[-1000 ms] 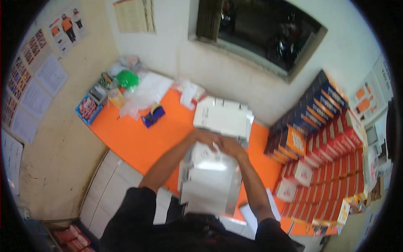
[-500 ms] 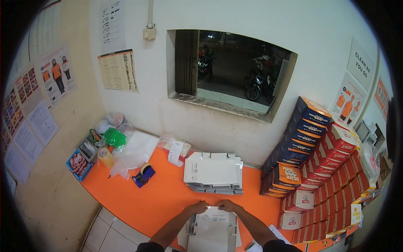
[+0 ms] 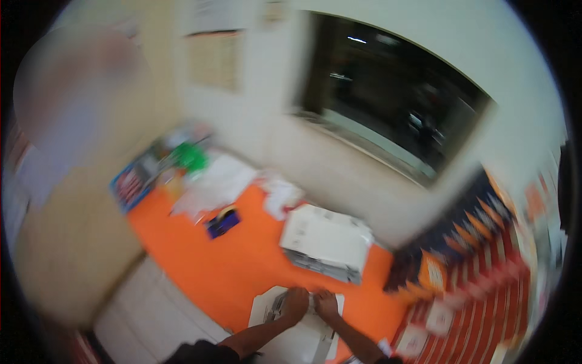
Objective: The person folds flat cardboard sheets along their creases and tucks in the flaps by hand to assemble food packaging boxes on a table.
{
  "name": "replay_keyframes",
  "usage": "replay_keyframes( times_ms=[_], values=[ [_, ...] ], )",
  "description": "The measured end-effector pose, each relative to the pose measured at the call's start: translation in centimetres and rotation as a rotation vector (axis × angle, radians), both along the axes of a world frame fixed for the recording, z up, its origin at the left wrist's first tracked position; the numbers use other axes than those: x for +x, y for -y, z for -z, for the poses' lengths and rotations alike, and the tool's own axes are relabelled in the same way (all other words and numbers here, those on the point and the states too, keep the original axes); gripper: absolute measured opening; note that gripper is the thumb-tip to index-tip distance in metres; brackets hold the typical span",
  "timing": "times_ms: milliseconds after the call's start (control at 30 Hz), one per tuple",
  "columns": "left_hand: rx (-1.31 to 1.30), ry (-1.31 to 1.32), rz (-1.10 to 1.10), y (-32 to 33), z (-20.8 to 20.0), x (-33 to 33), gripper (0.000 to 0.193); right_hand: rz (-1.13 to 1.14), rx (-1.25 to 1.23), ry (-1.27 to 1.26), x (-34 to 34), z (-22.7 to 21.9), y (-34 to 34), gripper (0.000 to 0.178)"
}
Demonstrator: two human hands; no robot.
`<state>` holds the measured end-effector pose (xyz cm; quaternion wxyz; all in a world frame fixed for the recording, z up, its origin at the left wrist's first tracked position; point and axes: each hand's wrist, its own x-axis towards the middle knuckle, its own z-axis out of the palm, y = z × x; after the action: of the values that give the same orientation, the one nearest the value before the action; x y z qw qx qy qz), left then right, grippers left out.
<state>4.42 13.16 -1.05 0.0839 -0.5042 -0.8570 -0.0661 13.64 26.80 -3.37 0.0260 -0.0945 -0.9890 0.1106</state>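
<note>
A flat white carton [image 3: 285,321] is pressed onto the orange table [image 3: 242,267] beneath the left hand [image 3: 296,301] and right hand [image 3: 326,303], set side by side; finger closure cannot be told through blur.

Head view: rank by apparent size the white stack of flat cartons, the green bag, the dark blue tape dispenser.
1. White stack of flat cartons, clearly largest.
2. Green bag.
3. Dark blue tape dispenser.
The last two look close in size, and heavy motion blur smears their edges, so their order is unsure.
</note>
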Motion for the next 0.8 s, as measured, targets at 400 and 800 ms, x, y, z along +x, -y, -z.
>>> replay_keyframes(
  times_ms=[400, 800],
  values=[
    [0.306, 0.2, 0.175, -3.7, -3.3, 3.4, 0.032, -0.344, -0.785, -0.04, 2.8, 0.6, 3.4, 0.025],
    [0.318, 0.287, 0.207, -3.4, -4.8, 0.4, 0.046, -0.219, -0.996, -0.123, 1.4, -0.9, 2.1, 0.025]
  ],
)
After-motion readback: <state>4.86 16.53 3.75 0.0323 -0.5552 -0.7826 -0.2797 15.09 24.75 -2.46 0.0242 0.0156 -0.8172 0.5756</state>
